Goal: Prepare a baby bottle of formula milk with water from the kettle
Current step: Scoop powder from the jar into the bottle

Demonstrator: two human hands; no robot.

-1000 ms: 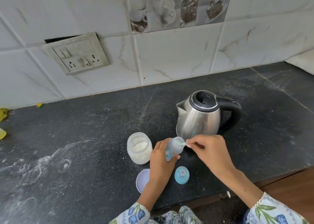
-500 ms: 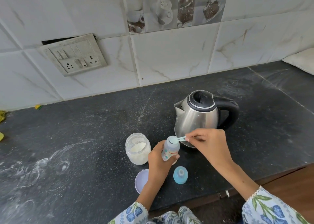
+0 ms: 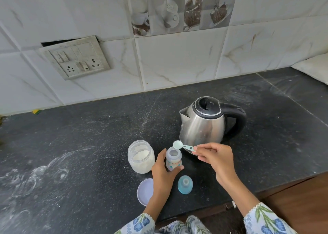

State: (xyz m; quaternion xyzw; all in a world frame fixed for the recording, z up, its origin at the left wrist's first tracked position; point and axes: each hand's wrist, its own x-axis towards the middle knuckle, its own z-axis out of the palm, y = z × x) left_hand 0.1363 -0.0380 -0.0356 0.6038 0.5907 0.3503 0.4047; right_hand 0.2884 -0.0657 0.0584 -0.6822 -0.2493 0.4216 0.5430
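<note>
Bottle [image 3: 173, 160] upright, gripped in left hand [image 3: 162, 177]

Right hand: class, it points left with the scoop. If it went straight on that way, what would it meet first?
Probably the powder jar. The right hand holds the scoop just above the open bottle, so it may pass over that first; height is unclear.

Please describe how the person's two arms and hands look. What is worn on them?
Both hands, the left hand and the right hand, are bare: no gloves, rings or watch show. The forearms are uncovered too. Lower down, each arm wears a loose pale sleeve printed with blue flowers and green leaves, ending in a small scalloped white trim at the cuff.
</note>
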